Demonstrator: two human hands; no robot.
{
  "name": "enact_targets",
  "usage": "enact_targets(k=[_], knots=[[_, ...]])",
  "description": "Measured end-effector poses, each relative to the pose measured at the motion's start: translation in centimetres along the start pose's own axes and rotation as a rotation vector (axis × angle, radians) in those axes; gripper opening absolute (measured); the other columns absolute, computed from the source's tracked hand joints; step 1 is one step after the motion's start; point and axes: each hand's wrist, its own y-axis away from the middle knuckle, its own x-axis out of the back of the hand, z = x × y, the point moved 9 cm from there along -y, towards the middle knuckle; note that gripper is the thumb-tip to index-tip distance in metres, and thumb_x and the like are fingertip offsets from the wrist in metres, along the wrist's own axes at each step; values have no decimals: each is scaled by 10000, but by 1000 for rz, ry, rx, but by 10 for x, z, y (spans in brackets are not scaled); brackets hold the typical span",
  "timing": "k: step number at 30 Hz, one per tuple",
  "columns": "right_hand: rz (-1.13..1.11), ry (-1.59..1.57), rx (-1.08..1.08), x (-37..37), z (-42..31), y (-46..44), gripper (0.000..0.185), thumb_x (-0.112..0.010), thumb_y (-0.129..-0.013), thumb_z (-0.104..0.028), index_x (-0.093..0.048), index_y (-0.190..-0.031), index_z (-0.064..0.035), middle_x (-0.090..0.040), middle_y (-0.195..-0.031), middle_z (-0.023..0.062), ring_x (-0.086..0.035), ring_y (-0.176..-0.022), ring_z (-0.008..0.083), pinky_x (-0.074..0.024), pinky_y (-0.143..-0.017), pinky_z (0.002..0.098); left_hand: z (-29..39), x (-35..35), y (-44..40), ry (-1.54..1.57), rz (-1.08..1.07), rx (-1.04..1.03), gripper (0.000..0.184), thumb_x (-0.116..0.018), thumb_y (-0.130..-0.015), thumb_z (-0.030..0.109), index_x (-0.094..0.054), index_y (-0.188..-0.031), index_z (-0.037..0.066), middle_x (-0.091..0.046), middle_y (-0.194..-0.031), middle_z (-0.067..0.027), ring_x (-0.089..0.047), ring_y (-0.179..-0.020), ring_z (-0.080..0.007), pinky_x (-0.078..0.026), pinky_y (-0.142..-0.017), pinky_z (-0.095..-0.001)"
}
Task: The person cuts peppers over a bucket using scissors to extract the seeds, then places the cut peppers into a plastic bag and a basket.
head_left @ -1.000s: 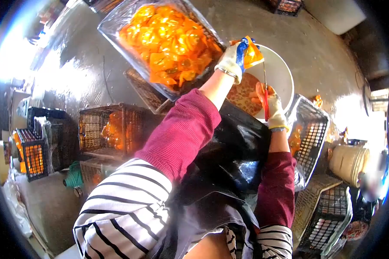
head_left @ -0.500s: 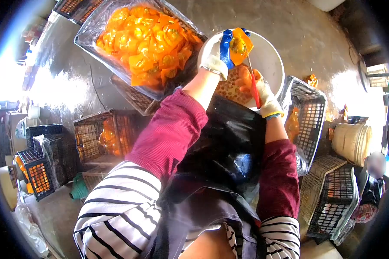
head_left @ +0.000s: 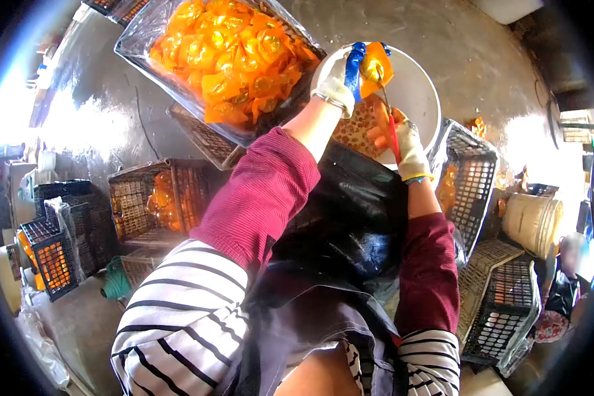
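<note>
An orange plastic piece (head_left: 377,62) with a shiny rounded centre is pinched in my left hand (head_left: 347,78), which wears a white and blue glove. My right hand (head_left: 402,142), gloved with orange fingertips showing, is closed on a red-handled tool (head_left: 394,135). The tool's thin metal end reaches up to the orange piece. Both hands are over a white bucket (head_left: 429,92) with small reddish-brown round items (head_left: 360,130) inside. Left of the bucket, a lined crate (head_left: 135,56) holds a heap of orange pieces (head_left: 228,56).
A crate (head_left: 472,178) with orange items stands right of the bucket. More crates (head_left: 129,211) are on the left, and another (head_left: 505,317) lies lower right beside a pale tub (head_left: 533,221). A person (head_left: 564,290) is at the far right.
Over the last second the view has shifted. My left hand has turned the orange piece so that its rounded centre shows, and the tool's tip now meets it.
</note>
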Motion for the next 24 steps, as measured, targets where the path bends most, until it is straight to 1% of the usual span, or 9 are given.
enact_targets(k=[3, 4, 7, 13, 16, 17, 18, 21, 24], knots=[[105, 63, 68, -5, -5, -11, 444, -599, -876, -426, -538, -1128, -66, -674, -797, 104, -573, -535, 125, -447, -490, 244, -11, 18, -6, -242, 61, -25, 413, -499, -943, 283, -523, -1220, -22, -583, -1189, -138, -564, -1069, -229, -443, -940, -320], [31, -208, 145, -9, 4, -19, 447, -591, -883, -421, -521, -1141, -63, -672, -755, 109, -562, -496, 129, -453, -502, 244, -14, 25, -7, -324, 94, -22, 404, -504, -941, 281, -529, -1214, -15, -584, -1177, -134, -565, -1057, -221, -446, -926, -313], [15, 251, -9, 9, 22, -33, 435, -587, -893, -380, -499, -1161, -49, -675, -780, 123, -593, -528, 162, -475, -515, 258, -22, 39, -8, -516, 167, 16, 378, -516, -935, 276, -545, -1196, 4, -586, -1141, -119, -566, -1023, -196, -456, -887, -291], [53, -166, -66, 7, 18, -14, 394, -602, -884, -381, -544, -1096, -53, -670, -784, 104, -586, -538, 156, -477, -525, 260, -37, 48, -5, -746, 184, 117, 326, -542, -922, 266, -578, -1158, 44, -590, -1068, -90, -567, -953, -146, -476, -807, -247], [154, -115, 96, 7, -1, -17, 224, -630, -858, -223, -574, -974, -39, -621, -724, 57, -557, -515, 154, -431, -486, 284, -68, 81, -21, -838, 159, 207, 288, -551, -913, 244, -597, -1105, 34, -605, -971, -70, -578, -825, -145, -498, -736, -273], [166, -69, 99, 7, -1, -22, 228, -630, -862, -235, -577, -974, -44, -615, -733, 52, -558, -532, 149, -431, -490, 280, -78, 91, -26, -855, 155, 220, 280, -549, -913, 238, -600, -1090, 27, -609, -945, -64, -582, -783, -147, -503, -719, -280], [178, -24, 101, 7, 0, -27, 231, -629, -866, -248, -580, -974, -50, -610, -741, 46, -559, -550, 143, -432, -493, 277, -69, 78, -17, -842, 203, 275, 282, -540, -918, 235, -599, -1091, 20, -611, -947, -66, -586, -779, -157, -500, -726, -277], [138, -64, -4, 10, 2, -18, 255, -635, -865, -274, -587, -985, -54, -605, -767, 42, -565, -639, 137, -431, -558, 259, -42, 49, -6, -1200, 120, 230, 293, -510, -933, 230, -589, -1099, 1, -616, -977, -86, -593, -824, -182, -488, -757, -272], [121, -144, -113, 7, 5, -10, 300, -662, -850, -258, -577, -1046, -49, -622, -796, 44, -574, -639, 133, -456, -552, 259, -45, 58, -7, -1219, 208, 277, 310, -473, -951, 234, -581, -1112, -7, -617, -1020, -112, -589, -905, -199, -473, -800, -279]])
